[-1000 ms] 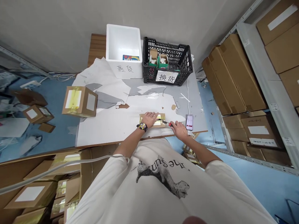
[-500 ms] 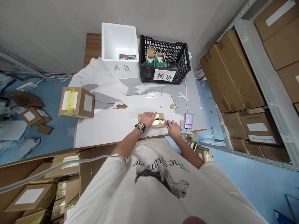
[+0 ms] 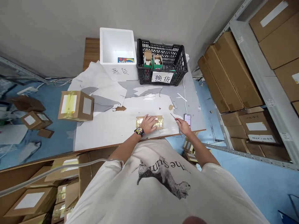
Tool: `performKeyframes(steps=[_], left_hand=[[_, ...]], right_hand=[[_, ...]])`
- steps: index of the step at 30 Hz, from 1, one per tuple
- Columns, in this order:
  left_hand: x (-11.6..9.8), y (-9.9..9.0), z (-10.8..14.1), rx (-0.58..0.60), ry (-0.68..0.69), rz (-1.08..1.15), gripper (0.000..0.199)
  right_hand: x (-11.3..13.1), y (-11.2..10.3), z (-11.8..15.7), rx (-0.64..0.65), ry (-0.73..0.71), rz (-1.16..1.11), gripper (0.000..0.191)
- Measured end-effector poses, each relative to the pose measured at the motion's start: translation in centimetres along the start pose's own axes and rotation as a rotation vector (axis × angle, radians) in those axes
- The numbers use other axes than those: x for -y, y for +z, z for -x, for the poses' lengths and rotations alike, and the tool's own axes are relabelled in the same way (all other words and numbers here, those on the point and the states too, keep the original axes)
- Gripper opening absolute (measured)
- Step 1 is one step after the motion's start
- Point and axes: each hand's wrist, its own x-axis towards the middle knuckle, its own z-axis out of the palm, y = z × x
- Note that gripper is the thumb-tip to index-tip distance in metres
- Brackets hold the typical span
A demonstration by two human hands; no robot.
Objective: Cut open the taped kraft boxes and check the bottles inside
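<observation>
Left hand lies open on a taped cardboard box, right hand pinches a small knife just beside it; box isn't open yet, tape mostly on.

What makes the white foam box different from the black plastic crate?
The white foam box has solid walls, but the black plastic crate has holes all over. The box has writing right on it; the crate has a paper sign. Both are open on top and stand side by side.
</observation>
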Motion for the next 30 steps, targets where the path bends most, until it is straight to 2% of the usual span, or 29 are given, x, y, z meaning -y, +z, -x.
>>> performKeyframes(steps=[3,5,8,16,21,24,26,30], left_hand=[[-0.7,0.4,0.6,0.003,-0.028,-0.017,0.055],[-1.0,0.4,0.6,0.021,-0.049,-0.022,0.056],[-1.2,0.2,0.7,0.036,-0.074,-0.022,0.051],[-2.5,0.2,1.5,0.079,-0.142,0.004,0.058],[-4.0,0.0,-1.0,0.102,-0.338,-0.008,0.047],[-4.0,-0.3,-2.4,0.099,-0.419,0.028,0.052],[-3.7,-0.4,-2.5,0.067,-0.417,0.068,0.055],[-3.1,0.2,-1.6,0.021,-0.357,0.146,0.049]], right_hand=[[1.7,1.6,-0.3,0.186,-0.041,-0.16,0.052],[2.2,1.7,-0.2,0.246,-0.06,-0.221,0.05],[2.5,1.0,-0.3,0.292,-0.063,-0.241,0.042],[2.3,-1.5,-2.3,0.371,-0.052,-0.263,0.029],[1.6,-2.3,-3.3,0.392,-0.014,-0.354,0.023],[1.1,-2.5,-3.6,0.432,-0.015,-0.368,0.022],[1.0,-2.6,-3.8,0.461,-0.023,-0.364,0.024],[1.4,-3.0,-5.0,0.49,-0.077,-0.305,0.032]])
